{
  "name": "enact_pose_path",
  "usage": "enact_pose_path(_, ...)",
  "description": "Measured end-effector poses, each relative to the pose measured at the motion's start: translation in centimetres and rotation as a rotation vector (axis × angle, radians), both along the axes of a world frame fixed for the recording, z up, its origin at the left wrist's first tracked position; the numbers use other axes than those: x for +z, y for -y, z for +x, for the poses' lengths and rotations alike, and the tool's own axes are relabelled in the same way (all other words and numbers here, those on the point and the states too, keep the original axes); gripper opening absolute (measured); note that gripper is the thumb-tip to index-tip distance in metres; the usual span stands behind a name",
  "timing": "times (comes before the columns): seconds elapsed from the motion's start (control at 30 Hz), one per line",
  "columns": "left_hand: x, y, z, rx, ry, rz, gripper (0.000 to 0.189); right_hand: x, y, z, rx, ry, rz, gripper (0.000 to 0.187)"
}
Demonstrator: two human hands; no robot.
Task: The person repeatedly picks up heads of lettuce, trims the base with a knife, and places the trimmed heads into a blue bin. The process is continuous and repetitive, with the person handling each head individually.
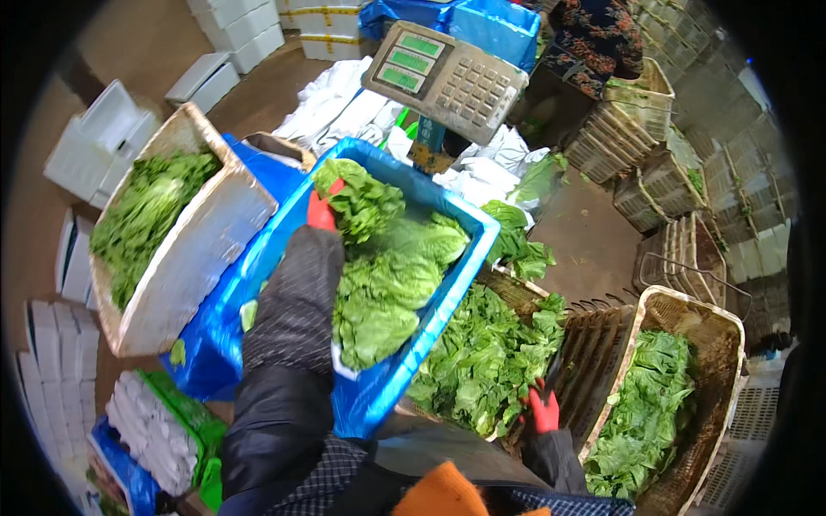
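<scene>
My left hand [322, 209], in a red glove, grips a head of leafy lettuce [364, 203] at the far left corner of a tub lined with blue plastic [487, 226]. More lettuce heads [393, 284] lie flat in the tub. Lower right, my right hand [543, 407], also red-gloved, is beside a pile of loose lettuce [477, 355] in a crate. A dark blade [554, 371], seemingly a knife, rises from its fingers; the handle is hidden.
Beyond the tub stands a scale's keypad display [445, 80]. At left, a foam box [235, 206] holds greens; at right, a plastic crate [719, 393] holds lettuce. A person in a floral garment [600, 39] is at the back. Stacked crates [687, 251] line the right.
</scene>
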State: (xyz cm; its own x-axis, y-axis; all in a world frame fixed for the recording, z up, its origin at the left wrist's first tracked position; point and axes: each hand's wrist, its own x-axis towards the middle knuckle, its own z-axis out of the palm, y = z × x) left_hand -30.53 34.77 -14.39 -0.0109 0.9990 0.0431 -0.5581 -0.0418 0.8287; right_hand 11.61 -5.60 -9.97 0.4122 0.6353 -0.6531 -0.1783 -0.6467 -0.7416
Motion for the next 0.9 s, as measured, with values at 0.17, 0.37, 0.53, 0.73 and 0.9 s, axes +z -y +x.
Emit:
enact_pose_path(0.17,-6.6,-6.3,9.6,0.763,-0.793,-0.506,0.096,-0.2,6.6,-0.3,-0.151,0.11,-0.19,0.05)
enact_pose_path(0.37,-7.6,-6.4,7.3,0.616,-0.081,0.074,0.104,-0.7,12.8,1.7,-0.068,-0.078,-0.317,0.046)
enact_pose_path(0.53,-9.4,-8.9,7.4,0.629,-1.045,-0.721,0.08,0.5,15.8,1.5,-0.063,-0.063,-0.313,0.046)
enact_pose_path(0.73,-8.4,-14.6,2.0,0.566,-1.307,-0.407,0.063,6.0,16.4,8.7,0.367,0.736,-0.325,0.063)
enact_pose_path(0.9,-3.8,-7.3,-0.8,0.805,-1.259,-0.028,0.063,7.4,10.6,34.3,-0.017,0.948,0.329,0.058)
